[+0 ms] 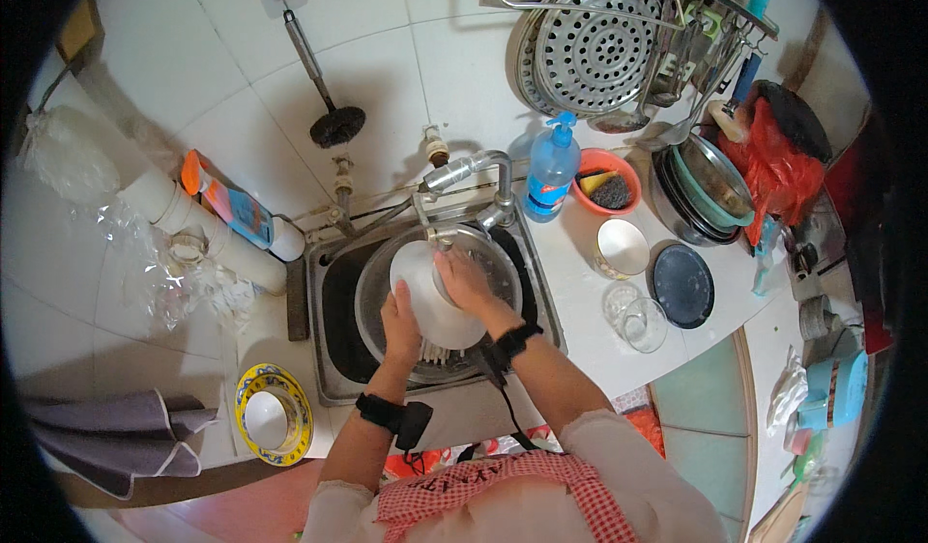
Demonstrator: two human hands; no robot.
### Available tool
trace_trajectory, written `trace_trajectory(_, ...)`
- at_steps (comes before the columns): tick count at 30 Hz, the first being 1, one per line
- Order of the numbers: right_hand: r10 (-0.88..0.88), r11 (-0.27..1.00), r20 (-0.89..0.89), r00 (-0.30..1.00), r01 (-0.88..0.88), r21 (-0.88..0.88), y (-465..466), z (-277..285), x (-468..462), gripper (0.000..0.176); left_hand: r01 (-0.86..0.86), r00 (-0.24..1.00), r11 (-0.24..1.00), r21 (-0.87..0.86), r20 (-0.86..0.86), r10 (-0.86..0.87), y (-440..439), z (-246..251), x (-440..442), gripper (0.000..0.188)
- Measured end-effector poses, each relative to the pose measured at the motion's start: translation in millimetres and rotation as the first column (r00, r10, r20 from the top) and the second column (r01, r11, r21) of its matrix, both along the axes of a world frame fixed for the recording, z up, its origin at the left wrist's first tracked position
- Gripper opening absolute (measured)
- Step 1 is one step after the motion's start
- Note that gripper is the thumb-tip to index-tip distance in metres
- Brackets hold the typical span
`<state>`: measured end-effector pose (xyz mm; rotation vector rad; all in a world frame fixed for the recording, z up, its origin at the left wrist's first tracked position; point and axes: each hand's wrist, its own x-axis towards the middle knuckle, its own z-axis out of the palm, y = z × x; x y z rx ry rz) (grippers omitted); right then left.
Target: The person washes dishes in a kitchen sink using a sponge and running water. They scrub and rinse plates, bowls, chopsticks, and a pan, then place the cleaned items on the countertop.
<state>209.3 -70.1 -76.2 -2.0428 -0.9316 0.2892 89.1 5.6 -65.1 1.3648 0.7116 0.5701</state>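
Note:
A round white dish [451, 329] is held tilted under the metal tap [442, 233]. My left hand [401, 325] grips its left side, thumb along the surface. Across its upper right part lies my right hand [464, 280], fingers pointing toward the tap; my fingertips are partly hidden. Below the dish is a large metal basin [368, 282], standing inside the stainless sink [315, 380]. Streaks of water seem to run off the dish's lower edge into the basin. Whatever lies under the dish is mostly hidden.
Right of the sink stand a blue pump bottle [551, 173], a red bowl [631, 206] with sponge and scourer, a floral bowl [622, 248], clear glassware [644, 324], a dark round lid [683, 286] and stacked basins [707, 188]. A yellow-rimmed plate [246, 438] carries a bowl [266, 420] at left.

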Motion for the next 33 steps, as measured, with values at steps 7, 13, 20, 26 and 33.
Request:
trace_trajectory(7, 0.053, 0.975, 0.359, 0.932, -0.126, 0.184, 8.7, -9.8, -30.7, 0.038, 0.134, 0.983, 0.991, 0.018, -0.126, -0.131, 10.4, 0.9, 0.4, 0.049)
trace_trajectory(13, 0.072, 0.997, -0.480, 0.874, -0.068, 0.026, -0.3, -44.3, 41.9, 0.044, 0.128, 0.991, 0.989, -0.070, -0.030, -0.130, 6.2, -9.5, -22.8, 0.050)
trace_trajectory(20, 0.034, 0.998, 0.391, 0.920, -0.055, 0.043, -26.5, -28.6, -72.1, 0.045, -0.045, 0.998, 0.991, -0.127, -0.038, 0.041, 12.2, -26.3, -4.3, 0.043)
trace_trajectory(26, 0.085, 0.995, 0.458, 0.885, -0.050, -0.088, -22.9, 14.1, -59.6, 0.052, 0.035, 0.996, 0.986, -0.165, -0.074, -0.048, 18.0, -3.0, 1.1, 0.039)
trace_trajectory(33, -0.099, 0.975, -0.079, 0.992, 0.112, 0.193, -36.9, -24.3, -48.7, 0.046, 0.275, 0.960, 0.947, -0.164, 0.000, -0.279, 31.1, -5.2, 3.5, 0.056)
